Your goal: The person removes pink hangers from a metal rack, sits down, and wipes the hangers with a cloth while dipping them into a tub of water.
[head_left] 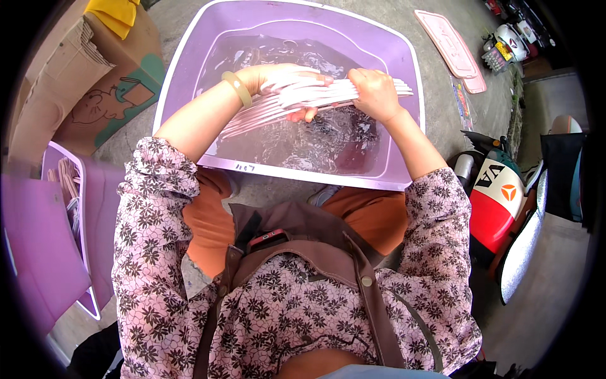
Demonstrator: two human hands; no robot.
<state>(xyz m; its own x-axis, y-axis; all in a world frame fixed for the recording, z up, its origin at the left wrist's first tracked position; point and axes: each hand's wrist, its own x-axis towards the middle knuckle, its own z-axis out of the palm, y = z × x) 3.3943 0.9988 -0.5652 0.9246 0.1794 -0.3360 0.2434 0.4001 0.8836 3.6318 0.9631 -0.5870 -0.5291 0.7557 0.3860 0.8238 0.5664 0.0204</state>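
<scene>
A bundle of long, thin, pale pink strips lies slantwise over a large purple tub that holds murky, rippled water. Their exact kind I cannot make out. My left hand, with a pale bangle at the wrist, grips the bundle around its middle, its fingertips showing below. Toward the right end, my right hand closes over the same strips, whose ends stick out past it. Part of the left hand is blurred among the strips.
A cardboard box with a yellow cloth stands at left, above a second purple bin containing more strips. A pink lid lies on the concrete at far right. A red and white scooter is parked to my right.
</scene>
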